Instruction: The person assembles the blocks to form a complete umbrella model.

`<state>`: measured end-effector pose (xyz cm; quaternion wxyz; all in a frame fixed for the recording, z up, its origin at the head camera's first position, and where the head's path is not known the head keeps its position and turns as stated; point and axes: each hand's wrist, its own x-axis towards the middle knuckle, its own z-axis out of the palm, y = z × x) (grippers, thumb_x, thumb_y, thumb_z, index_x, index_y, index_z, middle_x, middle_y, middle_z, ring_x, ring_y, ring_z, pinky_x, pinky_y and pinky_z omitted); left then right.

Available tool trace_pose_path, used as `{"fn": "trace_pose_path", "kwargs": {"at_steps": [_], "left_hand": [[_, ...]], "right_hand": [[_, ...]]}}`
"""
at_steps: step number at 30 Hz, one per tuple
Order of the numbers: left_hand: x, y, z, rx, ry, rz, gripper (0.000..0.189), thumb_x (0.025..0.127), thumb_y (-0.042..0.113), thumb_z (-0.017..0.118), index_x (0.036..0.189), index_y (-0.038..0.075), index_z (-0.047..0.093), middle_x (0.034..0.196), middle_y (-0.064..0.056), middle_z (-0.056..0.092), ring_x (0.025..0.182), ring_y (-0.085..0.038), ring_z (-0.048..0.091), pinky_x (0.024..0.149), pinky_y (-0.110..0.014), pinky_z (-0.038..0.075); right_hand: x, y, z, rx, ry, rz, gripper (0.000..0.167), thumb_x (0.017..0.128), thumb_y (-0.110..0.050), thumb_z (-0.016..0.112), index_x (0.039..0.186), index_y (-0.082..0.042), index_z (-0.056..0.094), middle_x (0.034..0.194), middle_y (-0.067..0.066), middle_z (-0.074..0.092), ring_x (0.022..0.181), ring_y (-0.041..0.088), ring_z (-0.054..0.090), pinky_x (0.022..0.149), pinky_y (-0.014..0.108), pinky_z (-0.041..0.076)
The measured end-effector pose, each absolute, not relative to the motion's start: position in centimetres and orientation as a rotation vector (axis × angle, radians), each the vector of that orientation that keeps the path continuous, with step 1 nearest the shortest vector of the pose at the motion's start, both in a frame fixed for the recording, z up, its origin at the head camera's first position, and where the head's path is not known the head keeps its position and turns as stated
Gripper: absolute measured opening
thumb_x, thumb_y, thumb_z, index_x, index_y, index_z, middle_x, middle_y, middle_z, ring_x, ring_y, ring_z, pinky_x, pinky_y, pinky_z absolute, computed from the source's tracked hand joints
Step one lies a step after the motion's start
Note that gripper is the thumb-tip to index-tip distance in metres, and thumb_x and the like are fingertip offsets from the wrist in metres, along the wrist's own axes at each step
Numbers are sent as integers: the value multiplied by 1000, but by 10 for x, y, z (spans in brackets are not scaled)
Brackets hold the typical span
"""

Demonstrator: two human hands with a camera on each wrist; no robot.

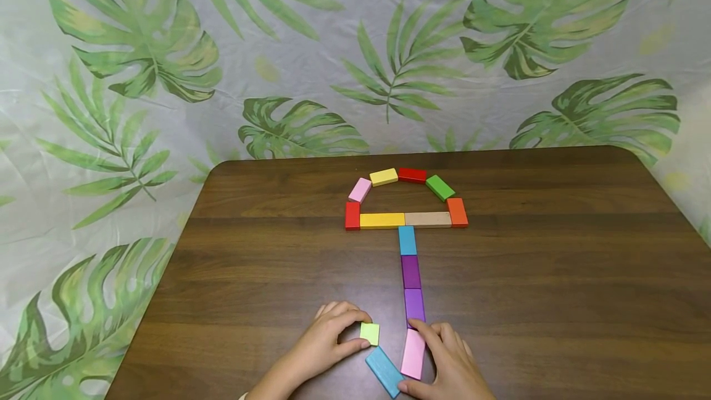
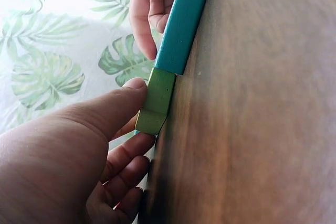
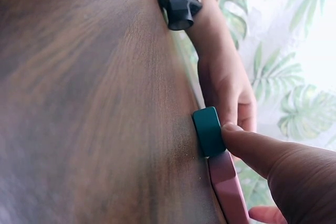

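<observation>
My left hand (image 1: 321,339) pinches a small light green block (image 1: 370,334) between thumb and forefinger. That green block (image 2: 156,100) meets one end of a blue block (image 1: 384,371), which lies slanted on the table. With its thumb, my right hand (image 1: 449,363) touches the blue block's near end, seen as a teal block (image 3: 208,131) in the right wrist view. Its forefinger reaches the far end of a pink block (image 1: 413,354), so thumb and forefinger span the pink block and the blue block's end. The pink block (image 3: 228,190) adjoins the blue one.
Beyond the pink block runs a line of violet (image 1: 414,307), purple (image 1: 411,271) and blue blocks (image 1: 407,240). It meets a crossbar of yellow (image 1: 382,221) and tan blocks (image 1: 427,220), with an arch of several colored blocks above. A leaf-patterned cloth (image 1: 300,66) hangs behind the wooden table (image 1: 266,252).
</observation>
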<state>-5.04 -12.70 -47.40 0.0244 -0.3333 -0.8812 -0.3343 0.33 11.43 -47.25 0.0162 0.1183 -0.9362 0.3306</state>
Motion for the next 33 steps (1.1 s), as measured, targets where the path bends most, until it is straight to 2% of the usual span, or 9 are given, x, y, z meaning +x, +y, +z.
{"fn": "trace_pose_path", "kwargs": {"at_steps": [14, 20, 26, 33], "left_hand": [[-51, -126, -472, -999, -2745, -1058, 28, 83, 37, 62, 107, 21, 60, 103, 16, 54, 97, -7, 47, 85, -31, 35], [-51, -126, -472, -942, -2748, -1129, 28, 87, 36, 58, 109, 18, 59, 104, 13, 54, 97, -6, 48, 85, -33, 36], [-50, -126, -467, -855, -2725, -1221, 31, 87, 32, 58, 113, 13, 56, 106, 9, 54, 98, -8, 48, 83, -31, 40], [-49, -131, -449, -711, -2722, -1222, 41, 86, 29, 60, 122, 10, 52, 122, 8, 47, 112, -13, 42, 88, -39, 40]], "right_hand": [[3, 115, -474, 372, -2867, 1022, 90, 52, -62, 75, 126, -18, 51, 92, -16, 37, 78, 2, 37, 66, 26, 32], [5, 114, -470, 344, -2848, 1091, 76, 61, -48, 77, 126, -17, 51, 96, -12, 40, 81, 5, 39, 68, 29, 33], [6, 114, -453, 265, -2828, 1286, 67, 70, -38, 74, 126, -12, 49, 104, 2, 41, 93, 18, 42, 73, 44, 38], [0, 130, -438, 364, -2636, 1283, 68, 70, -17, 76, 129, -9, 44, 114, 9, 36, 105, 24, 33, 76, 46, 29]]}}
